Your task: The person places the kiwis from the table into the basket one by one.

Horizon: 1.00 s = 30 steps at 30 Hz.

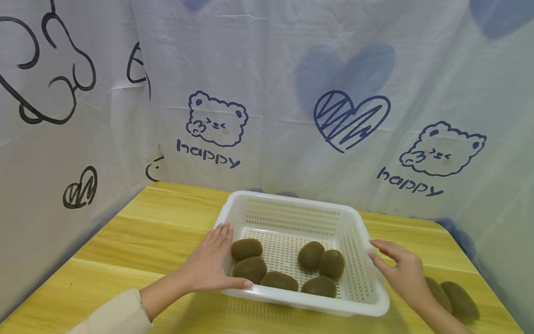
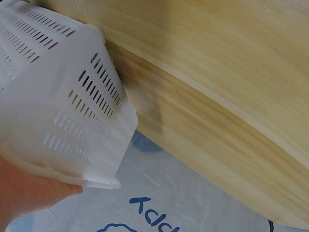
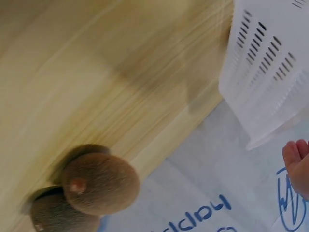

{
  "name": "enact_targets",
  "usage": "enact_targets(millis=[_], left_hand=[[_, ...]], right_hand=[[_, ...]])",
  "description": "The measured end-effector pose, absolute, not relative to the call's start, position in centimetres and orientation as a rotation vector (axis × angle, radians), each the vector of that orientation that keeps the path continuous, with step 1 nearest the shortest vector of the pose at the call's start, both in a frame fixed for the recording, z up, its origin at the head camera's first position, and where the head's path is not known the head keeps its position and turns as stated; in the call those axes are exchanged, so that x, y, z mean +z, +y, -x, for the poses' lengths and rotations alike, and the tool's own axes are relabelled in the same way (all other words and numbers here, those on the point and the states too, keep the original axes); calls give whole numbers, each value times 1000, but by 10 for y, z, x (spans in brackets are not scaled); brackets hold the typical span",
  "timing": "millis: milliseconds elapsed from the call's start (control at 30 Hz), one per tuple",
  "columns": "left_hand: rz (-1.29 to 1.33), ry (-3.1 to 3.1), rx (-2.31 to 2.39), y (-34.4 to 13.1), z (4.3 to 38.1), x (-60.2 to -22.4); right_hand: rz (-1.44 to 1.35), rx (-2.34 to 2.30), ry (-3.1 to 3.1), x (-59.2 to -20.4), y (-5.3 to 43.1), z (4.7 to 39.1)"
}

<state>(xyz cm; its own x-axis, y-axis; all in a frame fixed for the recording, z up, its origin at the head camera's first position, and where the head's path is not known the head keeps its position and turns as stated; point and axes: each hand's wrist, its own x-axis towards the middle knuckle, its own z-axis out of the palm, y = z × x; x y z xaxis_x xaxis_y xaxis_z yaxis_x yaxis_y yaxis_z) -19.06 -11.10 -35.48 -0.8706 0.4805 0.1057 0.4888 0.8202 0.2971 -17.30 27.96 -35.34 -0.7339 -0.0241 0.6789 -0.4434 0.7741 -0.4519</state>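
A white plastic basket (image 1: 292, 199) with slotted walls stands on the table, several brown kiwis (image 1: 310, 256) lying on its floor. My left hand (image 1: 210, 264) rests at the basket's left side, fingers straight along the rim and thumb stretched over the front corner. At the right rim is my right hand (image 1: 398, 269), its fingertips and thumb tip right at the edge with a gap between them. In the right wrist view, those fingers (image 3: 291, 157) show near the basket's flared rim. Two more kiwis (image 3: 101, 183) lie on the table beside my right forearm.
The yellow wood-grain table (image 1: 137, 236) reaches back to a hanging white cloth (image 1: 267, 116) printed with bears, hearts and lettering. Another stretch of cloth (image 1: 33, 162) closes off the left side. The basket is near the table's back edge.
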Motion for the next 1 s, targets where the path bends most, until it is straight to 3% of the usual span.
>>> enact_targets(millis=[467,1000], left_hand=[[767,-2956,-486,-111,192,-355],[773,-2958,-479,-111,192,-356]], right_hand=[[122,737,-2418,-368,321,155],[440,687,-2696,-400,366,141]])
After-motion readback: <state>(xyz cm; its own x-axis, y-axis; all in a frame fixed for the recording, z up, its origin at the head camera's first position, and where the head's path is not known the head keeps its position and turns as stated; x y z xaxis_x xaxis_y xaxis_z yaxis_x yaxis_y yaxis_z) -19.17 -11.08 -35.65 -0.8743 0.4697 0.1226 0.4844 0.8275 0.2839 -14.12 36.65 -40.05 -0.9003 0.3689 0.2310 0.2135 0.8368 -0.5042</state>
